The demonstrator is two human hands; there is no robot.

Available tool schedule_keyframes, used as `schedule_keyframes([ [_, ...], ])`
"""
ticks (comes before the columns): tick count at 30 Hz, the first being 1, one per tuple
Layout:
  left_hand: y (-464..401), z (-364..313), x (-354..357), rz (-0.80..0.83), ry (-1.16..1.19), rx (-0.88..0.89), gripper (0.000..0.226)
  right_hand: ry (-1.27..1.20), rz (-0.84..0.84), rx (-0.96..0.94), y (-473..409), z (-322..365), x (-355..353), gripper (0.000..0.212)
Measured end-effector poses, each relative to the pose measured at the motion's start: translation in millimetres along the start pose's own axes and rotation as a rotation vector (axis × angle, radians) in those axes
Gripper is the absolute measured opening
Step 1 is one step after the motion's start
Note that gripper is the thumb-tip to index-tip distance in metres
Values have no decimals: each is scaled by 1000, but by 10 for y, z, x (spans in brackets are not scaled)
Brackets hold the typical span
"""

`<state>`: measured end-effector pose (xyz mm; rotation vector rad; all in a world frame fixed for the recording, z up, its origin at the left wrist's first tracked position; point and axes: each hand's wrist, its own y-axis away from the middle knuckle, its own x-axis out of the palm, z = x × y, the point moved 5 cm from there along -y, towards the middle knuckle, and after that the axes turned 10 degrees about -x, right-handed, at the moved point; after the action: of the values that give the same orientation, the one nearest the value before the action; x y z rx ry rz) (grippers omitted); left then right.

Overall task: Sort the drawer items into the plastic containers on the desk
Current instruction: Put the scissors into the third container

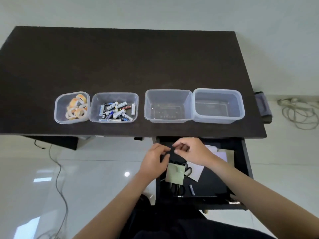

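Observation:
My left hand (155, 159) and my right hand (191, 152) are close together over the back of the open black drawer (240, 169). Their curled fingertips meet around a small dark thing (172, 150) that blends into the drawer, and I cannot tell what it is. Below the hands lie a green sticky-note pad (175, 175), black-handled scissors (177, 188), a single battery (192, 189) and white paper (196, 171). On the dark desk (120, 62) stands a row of clear containers. They hold tape rolls (76, 107) and batteries (114, 109), and two are empty (168, 94), (218, 92).
More pale paper (220, 153) lies at the drawer's back right. A grey cable (58, 169) hangs down to the glossy floor at the left. Coiled white cords (300, 112) lie on the floor to the right of the desk. A dark pouch (263, 106) hangs at the desk's right edge.

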<state>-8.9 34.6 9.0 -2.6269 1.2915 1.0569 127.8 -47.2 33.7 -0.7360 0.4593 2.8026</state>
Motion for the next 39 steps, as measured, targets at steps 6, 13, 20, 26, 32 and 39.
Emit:
schedule_keyframes([
  [6,225,-6,999,202,-70,-196,22,119,91,218,676,-1104,-71,16],
  [13,367,225,1758,405,-183,-459,24,271,243,437,1204,-2069,-151,21],
  [20,421,294,2095,563,-317,-479,24,434,642,498,1312,-2258,-41,15],
  [26,475,219,2256,709,-322,-474,27,470,758,486,1335,-2253,81,19],
  [32,472,216,2269,768,-332,-491,31,221,261,275,1237,-2178,64,19],
  [39,446,287,2216,752,-363,-484,13,667,-72,157,876,-2056,-333,77],
])
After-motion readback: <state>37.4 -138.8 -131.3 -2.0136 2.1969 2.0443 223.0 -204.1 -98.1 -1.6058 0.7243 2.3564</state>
